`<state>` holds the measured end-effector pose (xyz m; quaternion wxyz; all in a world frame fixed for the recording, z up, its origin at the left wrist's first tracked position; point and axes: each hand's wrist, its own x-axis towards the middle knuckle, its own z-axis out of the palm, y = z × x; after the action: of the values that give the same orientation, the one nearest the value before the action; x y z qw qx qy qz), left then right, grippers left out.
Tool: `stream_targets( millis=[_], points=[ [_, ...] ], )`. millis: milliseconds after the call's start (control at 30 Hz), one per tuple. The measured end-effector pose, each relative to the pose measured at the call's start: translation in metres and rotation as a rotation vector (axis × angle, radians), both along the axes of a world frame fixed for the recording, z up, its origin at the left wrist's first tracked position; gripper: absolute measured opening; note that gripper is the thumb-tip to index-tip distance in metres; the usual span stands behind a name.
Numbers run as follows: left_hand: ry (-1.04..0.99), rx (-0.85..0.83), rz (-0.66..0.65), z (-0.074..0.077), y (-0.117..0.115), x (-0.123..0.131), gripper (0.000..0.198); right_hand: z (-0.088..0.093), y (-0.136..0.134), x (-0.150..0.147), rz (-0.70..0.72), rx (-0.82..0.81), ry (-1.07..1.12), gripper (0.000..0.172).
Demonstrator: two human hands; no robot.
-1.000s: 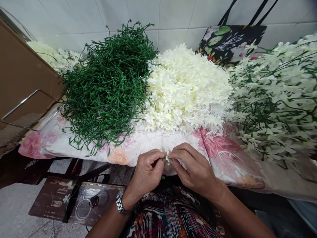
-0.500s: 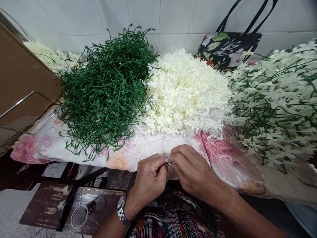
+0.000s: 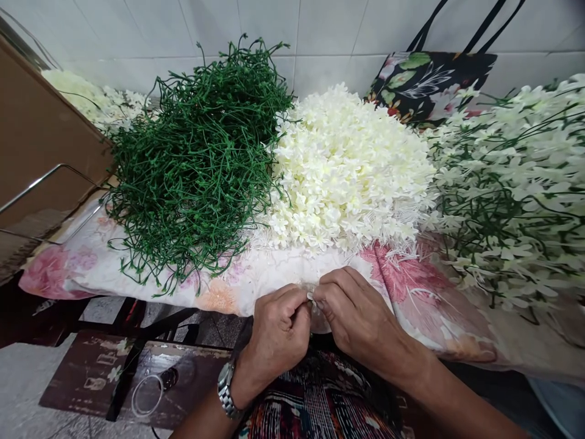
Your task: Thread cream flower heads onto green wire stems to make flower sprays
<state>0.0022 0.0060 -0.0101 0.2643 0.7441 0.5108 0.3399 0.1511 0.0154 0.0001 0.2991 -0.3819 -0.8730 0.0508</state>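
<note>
My left hand [image 3: 282,322] and my right hand [image 3: 353,311] meet at the front edge of the cloth, thumbs and fingers pinched together. Between their fingertips shows a small white artificial flower piece [image 3: 311,296], mostly covered by the fingers. Just beyond lies a heap of white artificial flower heads [image 3: 347,171], loose and without stems. To its left rises a tangled pile of green plastic stems [image 3: 196,164]. White flowers on green stems [image 3: 516,201] are heaped at the right.
A floral cloth [image 3: 269,274] covers the work surface. At left stand a cardboard box [image 3: 50,116] and a bent metal wire frame [image 3: 36,185]. A dark floral bag [image 3: 425,85] leans on the tiled wall. Below left, a clear plastic ring [image 3: 147,396] lies on a brown wooden surface.
Both hands stay pinched at the same spot, with only a slight shift of the fingers. The view has moved a little; the piles look the same.
</note>
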Motion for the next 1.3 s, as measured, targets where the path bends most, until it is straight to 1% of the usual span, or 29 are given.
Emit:
stream_targets(
  millis=[167, 300, 467, 567, 667, 733, 833, 933, 1000, 1133, 1233, 1300],
  points=[
    [-0.035, 0.037, 0.011, -0.002, -0.001, 0.0, 0.025, -0.008, 0.001, -0.002, 0.02, -0.036, 0.117, 0.017],
    [-0.056, 0.026, 0.017, -0.003, -0.002, 0.001, 0.024, -0.013, 0.002, -0.005, 0.038, -0.051, 0.216, 0.016],
    [-0.058, 0.02, 0.008, -0.007, -0.002, 0.0, 0.023, -0.016, 0.002, -0.007, 0.042, -0.076, 0.233, 0.016],
    [-0.076, 0.006, 0.001, -0.004, -0.001, -0.001, 0.024, -0.012, 0.003, -0.005, 0.065, -0.073, 0.223, 0.017],
    [-0.166, -0.064, -0.035, 0.006, -0.001, -0.004, 0.022, -0.002, 0.004, 0.002, 0.102, -0.102, 0.261, 0.015],
    [-0.241, -0.081, -0.034, 0.013, -0.002, -0.006, 0.021, 0.006, 0.002, 0.008, 0.099, -0.123, 0.287, 0.017],
    [-0.304, -0.013, 0.021, 0.02, -0.004, -0.009, 0.023, 0.018, -0.004, 0.013, 0.048, -0.066, 0.329, 0.025],
    [-0.327, 0.075, 0.043, 0.022, -0.006, -0.009, 0.022, 0.025, -0.01, 0.012, -0.016, 0.005, 0.4, 0.023],
    [-0.326, 0.115, 0.026, 0.022, -0.007, -0.009, 0.02, 0.027, -0.012, 0.008, -0.029, -0.013, 0.423, 0.019],
    [-0.311, 0.153, -0.01, 0.023, -0.009, -0.006, 0.019, 0.025, -0.014, 0.003, -0.021, -0.126, 0.422, 0.011],
    [-0.299, 0.126, -0.019, 0.024, -0.01, -0.005, 0.018, 0.022, -0.014, 0.003, -0.006, -0.187, 0.416, 0.008],
    [-0.276, 0.111, -0.023, 0.024, -0.009, -0.005, 0.017, 0.02, -0.014, 0.004, 0.019, -0.197, 0.418, 0.007]
  ],
)
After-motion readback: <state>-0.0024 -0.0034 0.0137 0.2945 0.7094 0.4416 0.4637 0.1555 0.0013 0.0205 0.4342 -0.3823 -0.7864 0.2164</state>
